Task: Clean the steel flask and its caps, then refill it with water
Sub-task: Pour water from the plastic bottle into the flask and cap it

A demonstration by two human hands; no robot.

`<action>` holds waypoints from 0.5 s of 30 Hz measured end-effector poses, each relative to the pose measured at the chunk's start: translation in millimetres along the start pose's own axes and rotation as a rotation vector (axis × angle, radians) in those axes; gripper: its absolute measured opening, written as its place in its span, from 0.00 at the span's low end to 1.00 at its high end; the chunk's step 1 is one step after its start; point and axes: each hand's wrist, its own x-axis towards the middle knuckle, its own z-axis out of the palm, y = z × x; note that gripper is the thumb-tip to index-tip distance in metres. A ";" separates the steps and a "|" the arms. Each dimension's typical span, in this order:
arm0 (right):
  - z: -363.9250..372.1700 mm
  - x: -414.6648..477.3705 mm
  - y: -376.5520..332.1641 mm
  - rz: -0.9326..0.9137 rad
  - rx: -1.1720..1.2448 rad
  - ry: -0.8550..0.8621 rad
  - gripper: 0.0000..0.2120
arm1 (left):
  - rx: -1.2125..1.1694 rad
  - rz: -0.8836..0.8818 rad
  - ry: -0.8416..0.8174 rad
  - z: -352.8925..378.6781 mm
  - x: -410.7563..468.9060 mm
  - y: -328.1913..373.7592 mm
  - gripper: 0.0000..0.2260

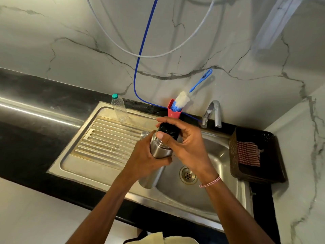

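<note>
I hold the steel flask point(159, 148) upright over the sink's left edge. My left hand point(144, 155) wraps around its body from the left. My right hand point(184, 140) grips the black inner cap point(168, 130) on the flask's mouth, fingers curled over its top. A steel outer cap point(144, 134) stands on the drainboard just behind my left hand. A blue and white bottle brush point(182, 99) leans in a red holder point(173, 111) by the wall. The tap point(213, 112) stands behind the basin, no water running.
A steel sink basin point(216, 155) with a drain point(188, 175) lies below my hands, with a ribbed drainboard point(105, 140) on the left. An empty plastic bottle point(119, 108) stands at the back. A dark basket point(274, 155) holding a striped cloth point(248, 153) sits to the right. Blue and white hoses hang on the wall.
</note>
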 end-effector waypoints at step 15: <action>-8.6 40.5 7.4 -0.367 -1.353 -0.171 0.18 | 0.276 -0.057 0.026 -4.6 1.6 -9.7 0.28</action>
